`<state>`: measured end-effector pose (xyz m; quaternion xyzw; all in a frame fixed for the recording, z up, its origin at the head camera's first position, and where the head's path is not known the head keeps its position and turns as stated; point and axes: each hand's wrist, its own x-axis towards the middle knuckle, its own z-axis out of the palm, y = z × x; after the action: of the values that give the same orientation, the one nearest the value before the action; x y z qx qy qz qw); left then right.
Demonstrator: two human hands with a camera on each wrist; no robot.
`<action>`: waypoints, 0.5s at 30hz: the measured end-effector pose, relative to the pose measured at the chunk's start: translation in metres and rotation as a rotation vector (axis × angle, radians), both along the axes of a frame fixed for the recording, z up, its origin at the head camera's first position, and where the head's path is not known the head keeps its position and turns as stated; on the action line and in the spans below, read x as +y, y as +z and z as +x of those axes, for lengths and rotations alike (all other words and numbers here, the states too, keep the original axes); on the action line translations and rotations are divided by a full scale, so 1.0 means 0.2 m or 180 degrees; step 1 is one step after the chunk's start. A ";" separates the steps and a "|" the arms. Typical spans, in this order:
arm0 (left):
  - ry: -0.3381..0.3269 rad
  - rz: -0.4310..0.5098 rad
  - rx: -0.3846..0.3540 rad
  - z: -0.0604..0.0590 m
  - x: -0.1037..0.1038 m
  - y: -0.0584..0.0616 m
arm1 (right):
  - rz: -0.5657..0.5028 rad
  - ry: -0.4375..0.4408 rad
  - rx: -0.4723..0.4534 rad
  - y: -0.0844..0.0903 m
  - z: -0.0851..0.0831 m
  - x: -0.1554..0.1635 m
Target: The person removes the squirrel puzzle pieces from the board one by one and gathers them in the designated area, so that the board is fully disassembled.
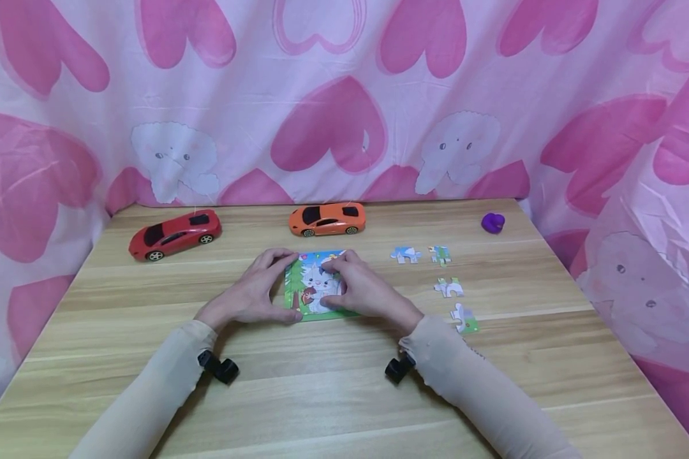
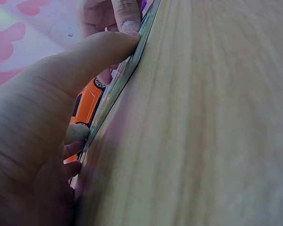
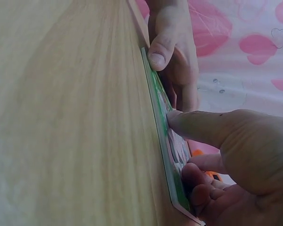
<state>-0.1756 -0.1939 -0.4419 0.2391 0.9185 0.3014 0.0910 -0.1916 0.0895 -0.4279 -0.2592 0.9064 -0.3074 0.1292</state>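
A small colourful puzzle board point(image 1: 312, 288) lies flat on the wooden table point(image 1: 321, 395). My left hand point(image 1: 287, 285) holds its left side, with the thumb point(image 2: 108, 47) against the near edge point(image 2: 125, 77) and the fingers over the far edge. My right hand point(image 1: 328, 280) rests on the picture. Its thumb point(image 3: 193, 125) presses the face of the board point(image 3: 159, 106), and its fingertips touch the top part. Both hands cover much of the picture.
Several loose puzzle pieces point(image 1: 449, 288) lie to the right of the board. A red toy car point(image 1: 175, 234) and an orange toy car point(image 1: 327, 218) stand at the back, and a purple lump point(image 1: 493, 222) at the back right. A pink heart-print cloth hangs behind the table.
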 end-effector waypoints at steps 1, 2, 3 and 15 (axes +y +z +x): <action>-0.0001 -0.0003 0.0002 0.00 0.00 0.00 | 0.0013 0.0005 -0.0006 0.00 0.00 0.00; -0.0001 -0.0004 0.0001 0.00 0.00 0.00 | 0.0027 0.0008 -0.0010 0.00 0.00 0.00; 0.0000 -0.0003 -0.0003 0.00 0.00 0.00 | 0.0034 0.0013 -0.0019 0.01 0.00 0.00; 0.0022 0.0004 -0.0045 0.00 0.00 0.00 | -0.0041 0.0020 -0.0132 0.01 -0.01 -0.01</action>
<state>-0.1760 -0.1933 -0.4418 0.2339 0.9185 0.3039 0.0962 -0.1935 0.0878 -0.4264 -0.2564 0.9007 -0.3182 0.1473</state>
